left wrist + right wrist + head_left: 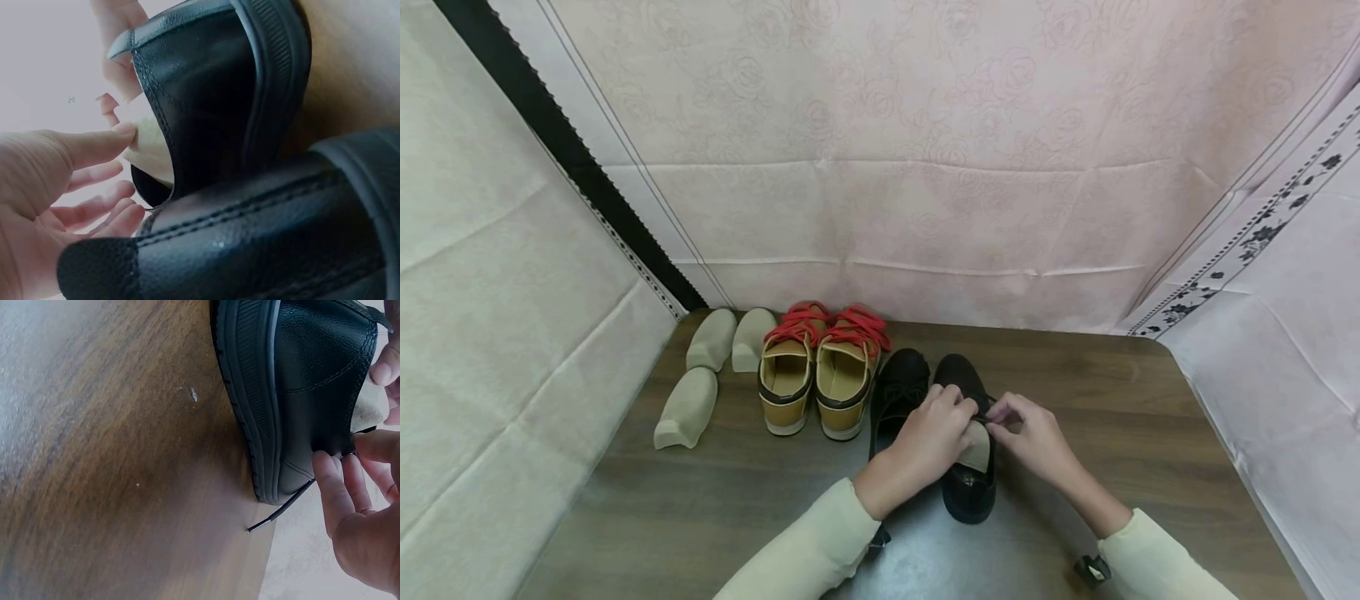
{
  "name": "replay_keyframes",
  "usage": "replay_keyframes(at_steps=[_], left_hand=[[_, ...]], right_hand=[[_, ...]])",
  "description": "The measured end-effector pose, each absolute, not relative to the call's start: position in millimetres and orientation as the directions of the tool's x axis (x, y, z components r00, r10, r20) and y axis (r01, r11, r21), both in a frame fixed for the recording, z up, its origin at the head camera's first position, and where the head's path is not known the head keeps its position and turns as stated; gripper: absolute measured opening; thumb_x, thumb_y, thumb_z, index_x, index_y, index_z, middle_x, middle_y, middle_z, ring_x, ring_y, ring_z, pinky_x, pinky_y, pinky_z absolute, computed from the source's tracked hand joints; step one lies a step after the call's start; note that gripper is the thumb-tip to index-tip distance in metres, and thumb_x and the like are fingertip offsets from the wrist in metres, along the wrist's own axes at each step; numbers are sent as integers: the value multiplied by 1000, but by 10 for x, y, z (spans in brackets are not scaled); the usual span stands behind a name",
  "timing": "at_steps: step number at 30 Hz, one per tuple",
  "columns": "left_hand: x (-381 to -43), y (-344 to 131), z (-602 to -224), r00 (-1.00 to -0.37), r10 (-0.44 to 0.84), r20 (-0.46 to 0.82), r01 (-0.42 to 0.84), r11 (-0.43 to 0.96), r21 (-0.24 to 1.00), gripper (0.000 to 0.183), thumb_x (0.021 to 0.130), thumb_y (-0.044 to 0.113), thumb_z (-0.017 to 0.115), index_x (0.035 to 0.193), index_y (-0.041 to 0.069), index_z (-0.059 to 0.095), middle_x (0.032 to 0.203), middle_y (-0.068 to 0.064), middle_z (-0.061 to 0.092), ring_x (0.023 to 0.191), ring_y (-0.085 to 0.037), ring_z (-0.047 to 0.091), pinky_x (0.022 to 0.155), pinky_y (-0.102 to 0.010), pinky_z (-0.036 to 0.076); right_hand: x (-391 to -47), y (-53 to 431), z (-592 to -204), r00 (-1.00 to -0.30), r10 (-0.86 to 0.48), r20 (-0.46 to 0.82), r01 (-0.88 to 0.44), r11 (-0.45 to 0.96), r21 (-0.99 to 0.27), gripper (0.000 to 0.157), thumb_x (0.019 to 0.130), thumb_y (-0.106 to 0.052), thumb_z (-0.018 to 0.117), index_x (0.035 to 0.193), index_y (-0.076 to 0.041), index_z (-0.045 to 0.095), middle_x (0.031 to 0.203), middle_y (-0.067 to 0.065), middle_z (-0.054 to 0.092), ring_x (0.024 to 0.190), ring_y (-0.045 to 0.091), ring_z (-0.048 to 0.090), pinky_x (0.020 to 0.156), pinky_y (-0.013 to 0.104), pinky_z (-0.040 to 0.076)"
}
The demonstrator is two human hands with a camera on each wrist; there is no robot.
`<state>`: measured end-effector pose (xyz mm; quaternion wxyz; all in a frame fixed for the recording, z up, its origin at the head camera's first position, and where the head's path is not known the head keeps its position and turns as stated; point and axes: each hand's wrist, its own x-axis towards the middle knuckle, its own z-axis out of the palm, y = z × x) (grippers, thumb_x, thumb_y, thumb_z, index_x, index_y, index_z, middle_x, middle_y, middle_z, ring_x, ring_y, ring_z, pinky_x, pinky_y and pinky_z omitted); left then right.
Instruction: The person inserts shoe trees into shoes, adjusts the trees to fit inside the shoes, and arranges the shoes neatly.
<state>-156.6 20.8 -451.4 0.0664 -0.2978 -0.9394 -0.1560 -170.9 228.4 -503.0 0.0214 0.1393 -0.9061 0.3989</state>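
Note:
Both hands work at the lacing of the right-hand black shoe [970, 497]. A cream moulded insert [976, 450] lies inside this shoe's opening. My left hand [934, 429] reaches over from the left. In the left wrist view its thumb touches the insert and its fingers curl by the shoe's edge; what they hold I cannot tell. My right hand [1028, 429] pinches the shoe's lacing edge, thumb inside and fingertips outside. A black shoelace end [281, 509] sticks out below these fingers. Close on the left stands the other black shoe [901, 383], partly covered by the left hand and forearm.
Tan shoes [844, 379] with red laces [857, 327] stand left of the black pair. Three more cream inserts [688, 408] lie farther left on the wood-grain surface [647, 508]. A pale patterned cloth [880, 208] hangs behind, with white cloths at both sides.

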Motion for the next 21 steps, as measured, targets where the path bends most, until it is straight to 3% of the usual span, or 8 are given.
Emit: replay_keyframes(at_steps=[7, 21], left_hand=[[-1634, 212, -4565, -817, 544, 193, 575, 793, 201, 29, 90, 36, 82, 111, 16, 76, 110, -2, 63, 98, -17, 52, 76, -20, 53], [-1682, 237, -4651, -819, 540, 192, 573, 786, 234, 28, 91, 34, 81, 113, 18, 73, 111, 0, 63, 98, -15, 51, 74, -18, 53]], right_hand=[[-1701, 2290, -5047, -959, -245, 144, -271, 633, -725, 17, 92, -4, 76, 101, -16, 68, 97, -2, 71, 92, 17, 69, 87, 42, 59], [-1681, 2316, -5055, -958, -245, 147, -272, 624, -732, 18, 92, -5, 76, 102, -17, 68, 98, -3, 71, 94, 19, 70, 87, 41, 59]])
